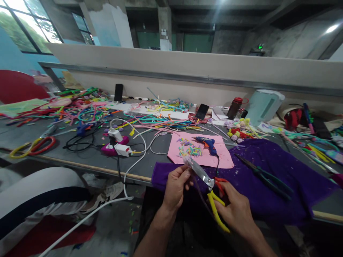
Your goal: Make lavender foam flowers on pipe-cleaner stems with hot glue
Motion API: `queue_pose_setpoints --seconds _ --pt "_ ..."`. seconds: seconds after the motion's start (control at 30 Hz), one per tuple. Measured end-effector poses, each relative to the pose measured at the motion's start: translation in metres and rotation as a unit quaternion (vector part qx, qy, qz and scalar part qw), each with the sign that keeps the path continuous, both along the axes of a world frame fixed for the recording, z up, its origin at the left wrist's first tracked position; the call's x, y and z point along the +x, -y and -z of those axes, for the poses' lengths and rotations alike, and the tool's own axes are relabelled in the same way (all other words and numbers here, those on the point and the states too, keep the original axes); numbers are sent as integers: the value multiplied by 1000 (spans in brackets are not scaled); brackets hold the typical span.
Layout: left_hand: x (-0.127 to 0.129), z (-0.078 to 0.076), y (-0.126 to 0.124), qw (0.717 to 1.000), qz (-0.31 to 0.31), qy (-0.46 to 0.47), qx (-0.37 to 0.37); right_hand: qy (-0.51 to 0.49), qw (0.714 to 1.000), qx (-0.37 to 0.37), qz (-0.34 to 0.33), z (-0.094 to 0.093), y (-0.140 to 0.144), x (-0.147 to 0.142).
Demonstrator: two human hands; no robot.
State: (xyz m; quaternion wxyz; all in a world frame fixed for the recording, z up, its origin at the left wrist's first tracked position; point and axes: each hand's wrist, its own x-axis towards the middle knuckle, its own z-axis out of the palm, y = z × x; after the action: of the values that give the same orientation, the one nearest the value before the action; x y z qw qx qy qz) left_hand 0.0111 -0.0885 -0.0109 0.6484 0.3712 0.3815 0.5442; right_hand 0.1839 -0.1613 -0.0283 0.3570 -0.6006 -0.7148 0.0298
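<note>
I count two pairs of scissors: the yellow-handled scissors (207,185) in my hands and the dark scissors (264,175) lying on the one purple cloth (281,185). There is one blue glue gun (207,144) on one pink sheet (225,159), and two phones, a propped phone (202,111) and an upright phone (118,92).

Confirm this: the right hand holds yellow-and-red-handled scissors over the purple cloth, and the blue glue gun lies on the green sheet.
Not quite. In the head view the glue gun lies on a pink sheet, not green. The right hand does hold the scissors over the purple cloth.
</note>
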Motion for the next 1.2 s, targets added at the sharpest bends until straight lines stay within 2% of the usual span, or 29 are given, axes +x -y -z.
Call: queue_pose_setpoints --seconds 0.8,0.97,1.1,1.2 --pt "2 1 0 1000 6 1 -1 -8 998 46 -37 9 0 4" --pt "0 1 0 1000 10 4 8 -35 999 -5 -36 6 2 5" --pt "-3 -1 -1 999 24 33 -17 -48 997 -63 -23 -2 5 7" --pt "-4 -2 -1 997 38 61 -30 -35 996 -76 -7 -4 5 7"
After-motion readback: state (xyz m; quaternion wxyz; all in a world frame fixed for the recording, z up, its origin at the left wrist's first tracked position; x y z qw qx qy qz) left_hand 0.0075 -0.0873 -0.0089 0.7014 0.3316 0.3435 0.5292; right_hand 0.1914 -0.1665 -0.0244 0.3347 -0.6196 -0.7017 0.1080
